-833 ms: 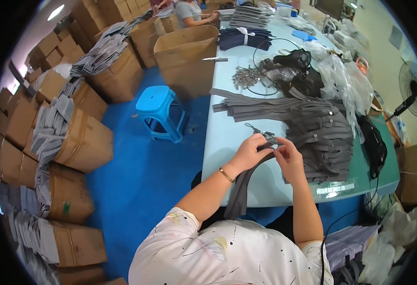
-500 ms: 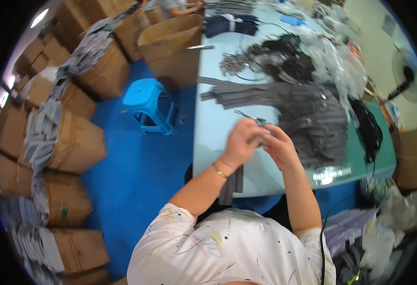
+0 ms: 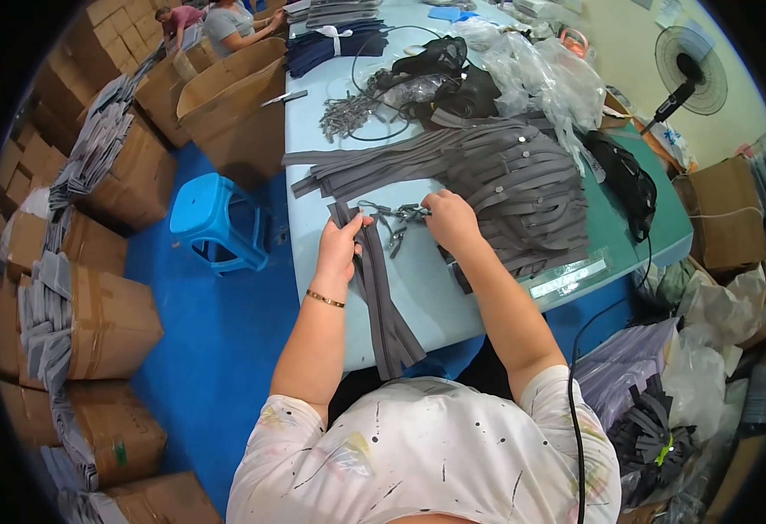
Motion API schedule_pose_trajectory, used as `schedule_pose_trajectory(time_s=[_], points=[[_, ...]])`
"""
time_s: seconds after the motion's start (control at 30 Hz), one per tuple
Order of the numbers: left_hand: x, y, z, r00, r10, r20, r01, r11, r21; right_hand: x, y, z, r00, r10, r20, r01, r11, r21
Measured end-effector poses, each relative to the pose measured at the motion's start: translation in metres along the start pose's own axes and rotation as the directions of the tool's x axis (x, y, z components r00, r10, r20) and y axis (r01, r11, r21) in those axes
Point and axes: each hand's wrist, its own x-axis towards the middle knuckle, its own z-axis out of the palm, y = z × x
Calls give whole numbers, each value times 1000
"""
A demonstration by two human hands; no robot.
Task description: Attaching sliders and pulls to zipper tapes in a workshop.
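My left hand is closed on a dark grey zipper tape near its upper end. The long strip hangs over the table's front edge toward my lap. To the right, my right hand reaches down to a small loose pile of metal zipper sliders, its thumb and fingers pinched at the pile's edge. What lies right between those fingertips is partly hidden. Beside and beyond this hand spreads a thick heap of grey zipper tapes, with one bundle stretching left to the table's edge.
On the pale blue table lie silver metal parts, black bags, clear plastic and navy bundled cloth. A blue stool and cardboard boxes stand left. A fan is at right; co-workers are at the back.
My hands were together over the table and have moved apart. The left now grips the zipper tape at the left; the right has gone down to the sliders. The whole view has shifted.
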Motion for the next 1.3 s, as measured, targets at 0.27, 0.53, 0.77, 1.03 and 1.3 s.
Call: schedule_pose_trajectory(time_s=[0.27,0.53,0.77,1.03,1.3], points=[[-20,-1,12,736,-349,580,140,917,374,-4,10,14,987,-68,-145,76,996,53],[-4,-15,23,925,-153,347,84,975,206,-1,0,-3,974,70,-215,60,837,544],[-5,-19,11,973,-67,222,26,983,184,-2,-7,20,992,122,-23,-63,655,753],[13,-49,29,931,245,269,-327,888,322,-17,-7,4,889,-318,-330,275,946,-171],[4,-38,22,962,200,186,-241,943,232,-14,-23,4,895,-259,-363,350,913,210]])
